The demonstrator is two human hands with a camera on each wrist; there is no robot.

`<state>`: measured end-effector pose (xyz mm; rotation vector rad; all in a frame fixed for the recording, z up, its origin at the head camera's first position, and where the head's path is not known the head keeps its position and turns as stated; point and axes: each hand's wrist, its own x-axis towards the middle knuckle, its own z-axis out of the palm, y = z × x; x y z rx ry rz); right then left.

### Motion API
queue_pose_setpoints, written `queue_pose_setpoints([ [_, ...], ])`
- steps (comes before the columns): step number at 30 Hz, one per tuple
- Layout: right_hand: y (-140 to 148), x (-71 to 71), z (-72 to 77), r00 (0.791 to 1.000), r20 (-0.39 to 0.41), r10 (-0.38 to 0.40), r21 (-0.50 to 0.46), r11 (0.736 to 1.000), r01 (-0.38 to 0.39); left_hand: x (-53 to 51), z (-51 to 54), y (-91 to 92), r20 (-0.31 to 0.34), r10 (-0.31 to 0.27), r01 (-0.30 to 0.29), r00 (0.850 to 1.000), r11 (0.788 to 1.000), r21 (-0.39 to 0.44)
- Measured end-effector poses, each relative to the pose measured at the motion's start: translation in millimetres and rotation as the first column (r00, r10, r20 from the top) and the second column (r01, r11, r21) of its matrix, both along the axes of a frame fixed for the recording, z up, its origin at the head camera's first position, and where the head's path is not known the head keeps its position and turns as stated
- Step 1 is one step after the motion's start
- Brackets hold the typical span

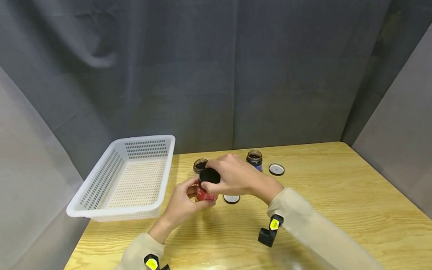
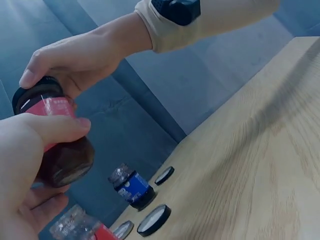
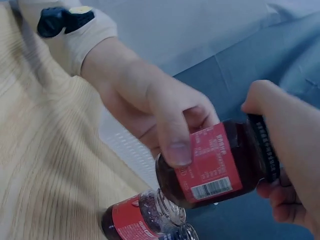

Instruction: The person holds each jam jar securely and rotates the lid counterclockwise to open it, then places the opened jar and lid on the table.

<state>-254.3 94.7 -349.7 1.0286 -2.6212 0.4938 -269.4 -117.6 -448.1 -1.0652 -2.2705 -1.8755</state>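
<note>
A glass jar with a red label (image 1: 205, 195) and dark contents is held above the table. My left hand (image 1: 180, 203) grips its body, the thumb lying across the label in both wrist views. My right hand (image 1: 239, 176) holds the black lid (image 1: 209, 175) at the jar's top with thumb and fingers. Behind the hands stands a lidless red-labelled jar (image 2: 80, 225), mostly hidden in the head view. Farther right is a lidless blue-labelled jar (image 1: 254, 160). One loose lid (image 1: 276, 169) lies beside that jar, another lid (image 1: 231, 199) nearer me.
A white perforated plastic basket (image 1: 163, 192) stands at the left of the wooden table (image 1: 329, 202). A third loose lid (image 2: 123, 230) shows in the left wrist view. Grey cloth (image 1: 288, 69) hangs behind the table's back edge.
</note>
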Motion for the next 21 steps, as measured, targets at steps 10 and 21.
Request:
queue_pose_setpoints([
  [10, -10, 7.5, 5.3, 0.960, -0.272, -0.064, 0.166, 0.980, 0.112, 9.4, 11.0, 1.7, -0.290, 0.134, -0.135, 0.948, 0.991, 0.019],
  [21, -13, 0.3, -3.8, 0.974, -0.215, -0.065, 0.081, 0.993, 0.084, 16.5, 13.6, 5.7, -0.287, 0.176, -0.174, 0.942, 0.984, 0.033],
])
